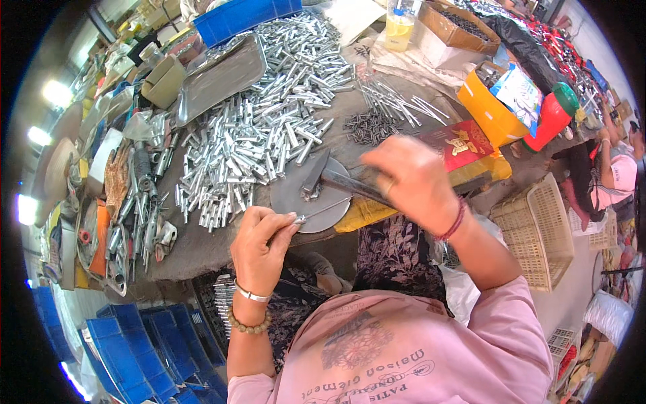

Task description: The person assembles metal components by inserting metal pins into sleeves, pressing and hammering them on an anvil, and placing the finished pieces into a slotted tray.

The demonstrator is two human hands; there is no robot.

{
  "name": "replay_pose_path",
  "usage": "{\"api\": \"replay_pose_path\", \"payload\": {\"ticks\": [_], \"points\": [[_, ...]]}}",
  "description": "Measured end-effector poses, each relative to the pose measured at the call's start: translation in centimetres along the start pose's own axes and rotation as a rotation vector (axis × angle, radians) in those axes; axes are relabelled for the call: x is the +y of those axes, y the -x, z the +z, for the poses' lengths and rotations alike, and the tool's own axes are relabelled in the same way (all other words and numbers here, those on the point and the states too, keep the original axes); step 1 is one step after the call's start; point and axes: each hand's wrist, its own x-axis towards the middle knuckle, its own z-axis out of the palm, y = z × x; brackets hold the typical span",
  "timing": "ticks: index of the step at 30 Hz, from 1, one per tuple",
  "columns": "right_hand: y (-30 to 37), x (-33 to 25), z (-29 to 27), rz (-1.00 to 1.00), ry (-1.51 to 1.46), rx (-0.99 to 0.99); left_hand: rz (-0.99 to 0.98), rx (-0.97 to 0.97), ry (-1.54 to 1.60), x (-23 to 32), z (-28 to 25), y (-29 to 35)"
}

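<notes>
Workbench (pixel 202 249), crowded to its near edge; bare surface shows only around the round metal plate (pixel 303 202). A heap of metal tubes (pixel 269 128) lies beyond. The right hand (pixel 410 178) is closed around a hammer (pixel 323 176) whose head rests on the plate. The left hand (pixel 259 242) pinches a thin rod (pixel 323 210) reaching onto the plate. An orange box (pixel 491 114) and red packet (pixel 461 145) sit right.

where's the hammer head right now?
In the head view, the hammer head rests on the round metal disc at table centre, just right of the pile of silver tubes. The right hand grips its handle; the left hand holds a thin rod below it.
</notes>
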Motion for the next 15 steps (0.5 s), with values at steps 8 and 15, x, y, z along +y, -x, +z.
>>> {"api": "replay_pose_path", "payload": {"ticks": [8, 15], "points": [[1.6, 11.5, -2.4, 0.436, 0.026, -0.050, 0.003, 0.009, 0.006, -0.3, 0.1, 0.0], [0.1, 12.0, -1.2, 0.418, 0.023, -0.221, 0.000, 0.018, 0.015, -0.6, 0.0, 0.2]]}}
